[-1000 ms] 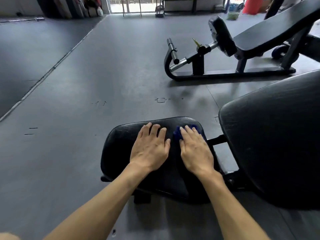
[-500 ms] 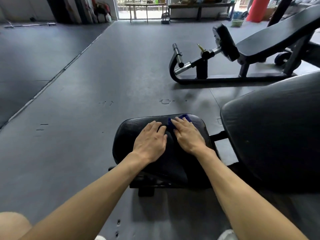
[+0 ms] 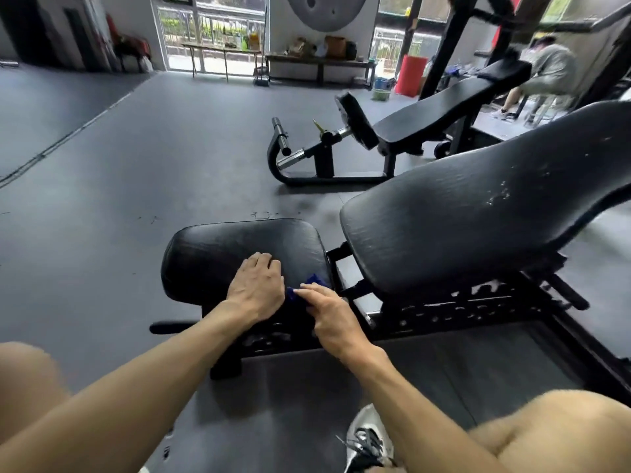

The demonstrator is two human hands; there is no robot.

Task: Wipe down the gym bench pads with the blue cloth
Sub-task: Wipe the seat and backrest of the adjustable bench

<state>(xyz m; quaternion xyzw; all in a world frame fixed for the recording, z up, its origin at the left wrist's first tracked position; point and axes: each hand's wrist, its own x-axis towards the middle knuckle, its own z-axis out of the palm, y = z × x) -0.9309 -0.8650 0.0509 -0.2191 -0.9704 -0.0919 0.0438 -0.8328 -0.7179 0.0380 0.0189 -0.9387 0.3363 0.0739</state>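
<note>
1. Seat pad [image 3: 239,244]: the black cushion nearest the person, its long axis running left to right across the view. The larger back pad [image 3: 485,213] rises to the right, separated from it by a frame gap.
2. Blue cloth [image 3: 312,280]: bunched on the near right corner of the seat pad, mostly hidden; only small blue folds show between the two hands.
3. Left hand [image 3: 257,290]: resting palm-down on the seat pad with fingers loosely bent, holding nothing, just left of the cloth.
4. Right hand [image 3: 333,314]: lying over the cloth at the pad's near edge, fingers extended on top of it; whether the thumb grips the fabric underneath cannot be told.
5. Key relation: the cloth lies under and just ahead of the right hand, which is the nearer one. Most of the seat pad extends away to the left and forward; the back pad lies to the right.
6. Judgement: the seat pad is in hand; the back pad likely remains.
</note>
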